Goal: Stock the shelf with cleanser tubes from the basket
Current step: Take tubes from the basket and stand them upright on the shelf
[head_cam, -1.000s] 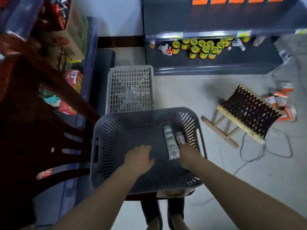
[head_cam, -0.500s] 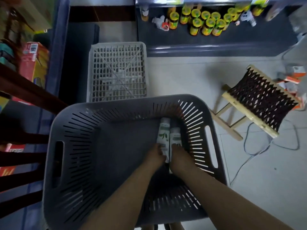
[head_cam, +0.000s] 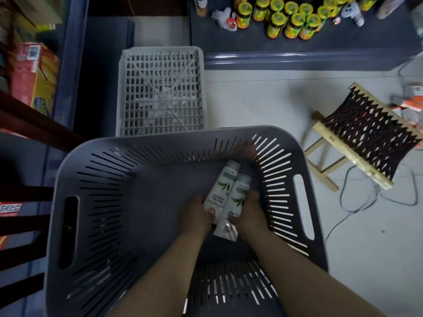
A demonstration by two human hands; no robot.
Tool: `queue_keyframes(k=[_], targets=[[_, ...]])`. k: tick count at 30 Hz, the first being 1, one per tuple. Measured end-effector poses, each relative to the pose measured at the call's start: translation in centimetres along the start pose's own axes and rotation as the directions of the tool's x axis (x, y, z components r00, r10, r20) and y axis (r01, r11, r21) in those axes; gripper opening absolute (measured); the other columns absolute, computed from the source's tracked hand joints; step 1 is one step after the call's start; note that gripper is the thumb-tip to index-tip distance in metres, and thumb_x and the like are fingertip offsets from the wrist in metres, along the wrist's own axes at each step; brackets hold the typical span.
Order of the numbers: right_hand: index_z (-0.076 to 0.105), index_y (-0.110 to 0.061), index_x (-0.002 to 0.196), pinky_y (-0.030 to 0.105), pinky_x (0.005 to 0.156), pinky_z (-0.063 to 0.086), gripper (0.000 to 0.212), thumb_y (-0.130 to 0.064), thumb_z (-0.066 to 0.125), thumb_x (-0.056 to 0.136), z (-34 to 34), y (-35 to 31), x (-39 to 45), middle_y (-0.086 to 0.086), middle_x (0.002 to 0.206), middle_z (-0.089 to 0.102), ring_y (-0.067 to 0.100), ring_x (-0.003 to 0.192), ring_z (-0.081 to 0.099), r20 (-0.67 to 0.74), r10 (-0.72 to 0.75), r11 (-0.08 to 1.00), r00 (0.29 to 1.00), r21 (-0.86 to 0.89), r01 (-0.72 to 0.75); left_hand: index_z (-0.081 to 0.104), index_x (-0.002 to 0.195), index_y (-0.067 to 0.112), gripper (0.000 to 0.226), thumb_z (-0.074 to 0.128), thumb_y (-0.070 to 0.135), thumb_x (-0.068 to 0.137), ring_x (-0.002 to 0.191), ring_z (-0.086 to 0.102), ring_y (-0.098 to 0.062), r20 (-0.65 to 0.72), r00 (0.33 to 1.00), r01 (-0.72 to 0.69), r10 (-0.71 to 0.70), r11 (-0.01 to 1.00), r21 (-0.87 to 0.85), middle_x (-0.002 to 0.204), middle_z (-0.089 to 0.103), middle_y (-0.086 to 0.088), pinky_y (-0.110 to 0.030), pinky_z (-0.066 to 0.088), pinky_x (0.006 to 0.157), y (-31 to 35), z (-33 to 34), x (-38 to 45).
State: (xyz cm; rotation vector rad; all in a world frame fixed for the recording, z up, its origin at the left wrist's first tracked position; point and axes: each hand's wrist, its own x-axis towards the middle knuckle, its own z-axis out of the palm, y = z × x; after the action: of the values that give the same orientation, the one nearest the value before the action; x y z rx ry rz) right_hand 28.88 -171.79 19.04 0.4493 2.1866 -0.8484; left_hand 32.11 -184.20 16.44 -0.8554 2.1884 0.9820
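Note:
A grey slotted basket (head_cam: 96,179) fills the lower middle of the view. Two white cleanser tubes with green leaf prints lie side by side near its far right corner. My left hand (head_cam: 194,213) is closed around the lower end of the left tube (head_cam: 220,186). My right hand (head_cam: 250,211) grips the right tube (head_cam: 239,195), whose crimped end sticks out between my wrists. A dark shelf (head_cam: 297,42) runs along the top of the view.
Several yellow-green jars (head_cam: 290,19) and small toys stand on the shelf. A white lattice crate (head_cam: 160,90) lies beyond the basket. A wooden folding stool (head_cam: 357,140) and cables (head_cam: 366,197) are on the floor at right. Boxed goods (head_cam: 34,74) sit at left.
Both hands came together from the basket floor onto the two tubes and closed on them. The camera has dropped lower and closer over the basket.

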Motion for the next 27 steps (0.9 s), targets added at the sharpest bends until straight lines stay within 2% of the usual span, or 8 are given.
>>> queue_keyframes(k=[2,4,8,12,16,19,22,27], targets=[[0.028,-0.007,0.123,0.031,0.09,0.047,0.07,-0.007,0.076,0.072,0.4,-0.2,0.1,0.007,0.12,0.054,0.023,0.112,0.055,0.001,0.075,0.995,0.997,0.059,-0.075,0.059,0.113,0.008,0.028,0.062,0.02,0.088,0.09,0.057,-0.015,0.075,0.997,0.019,-0.009,0.992,-0.125,0.112,0.064,-0.006,-0.022,0.041,0.071,-0.5,-0.4,-0.1],[0.031,-0.004,0.127,0.025,0.082,0.044,0.071,-0.007,0.077,0.072,1.1,-0.5,0.0,0.002,0.116,0.055,0.021,0.113,0.056,0.054,0.196,0.974,0.979,0.103,-0.201,0.06,0.1,0.006,0.019,0.066,0.017,0.085,0.08,0.057,-0.014,0.076,0.997,0.049,-0.03,0.96,-0.274,0.102,0.066,-0.008,-0.022,0.043,0.064,-0.8,-0.8,-0.1],[0.054,-0.007,0.12,0.024,0.074,0.045,0.047,-0.012,0.074,0.077,2.5,-0.9,-0.2,0.007,0.122,0.062,0.021,0.11,0.06,0.093,0.223,0.972,0.97,0.056,-0.228,0.055,0.073,0.014,0.018,0.07,0.011,0.082,0.066,0.056,-0.009,0.005,0.999,0.045,-0.049,0.864,-0.502,0.079,0.063,-0.003,-0.018,0.044,0.054,-1.1,-2.1,0.0],[0.056,-0.008,0.119,0.023,0.066,0.046,0.036,-0.013,0.065,0.084,3.6,-1.3,0.1,0.01,0.121,0.062,0.024,0.107,0.06,0.09,0.234,0.961,0.968,0.128,-0.244,0.058,0.073,0.017,0.017,0.069,0.008,0.081,0.076,0.061,-0.016,-0.093,0.995,-0.039,-0.022,0.794,-0.606,0.076,0.064,0.002,-0.021,0.047,0.061,-0.7,-3.5,-0.1],[0.048,-0.003,0.125,0.03,0.08,0.05,0.042,-0.008,0.06,0.085,3.5,-1.7,-0.5,0.015,0.12,0.06,0.028,0.105,0.061,0.011,0.291,0.944,0.957,0.159,-0.289,0.058,0.073,0.017,0.016,0.066,0.01,0.083,0.073,0.058,-0.01,-0.222,0.974,-0.172,0.047,0.792,-0.586,0.075,0.063,0.003,-0.01,0.043,0.057,-0.1,-5.2,-0.8],[0.045,-0.002,0.125,0.031,0.082,0.045,0.039,-0.012,0.057,0.089,1.6,-2.4,-2.2,0.016,0.122,0.057,0.031,0.11,0.058,-0.083,0.259,0.966,0.962,0.044,-0.256,0.058,0.072,0.017,0.018,0.064,0.007,0.085,0.069,0.056,-0.005,-0.29,0.95,-0.259,0.117,0.815,-0.518,0.072,0.061,0.006,-0.007,0.041,0.055,0.7,-7.4,-1.9],[0.053,-0.001,0.119,0.031,0.083,0.048,0.032,-0.014,0.054,0.09,-1.5,-3.7,-4.3,0.018,0.12,0.061,0.032,0.11,0.059,-0.166,0.142,0.978,0.976,-0.127,-0.164,0.056,0.065,0.023,0.027,0.062,0.006,0.086,0.066,0.054,-0.007,-0.33,0.923,-0.329,0.197,0.848,-0.415,0.068,0.059,0.006,-0.007,0.037,0.054,1.5,-10.1,-3.6],[0.061,-0.013,0.115,0.031,0.08,0.048,0.029,-0.009,0.05,0.089,-7.1,-7.9,-8.1,0.013,0.11,0.067,0.031,0.102,0.061,-0.246,-0.156,0.978,0.957,-0.171,0.116,0.062,0.065,0.017,0.023,0.062,0.008,0.086,0.062,0.055,-0.01,-0.33,0.907,-0.371,0.261,0.866,-0.336,0.064,0.06,0.001,-0.019,0.039,0.058,2.9,-15.3,-8.0]])
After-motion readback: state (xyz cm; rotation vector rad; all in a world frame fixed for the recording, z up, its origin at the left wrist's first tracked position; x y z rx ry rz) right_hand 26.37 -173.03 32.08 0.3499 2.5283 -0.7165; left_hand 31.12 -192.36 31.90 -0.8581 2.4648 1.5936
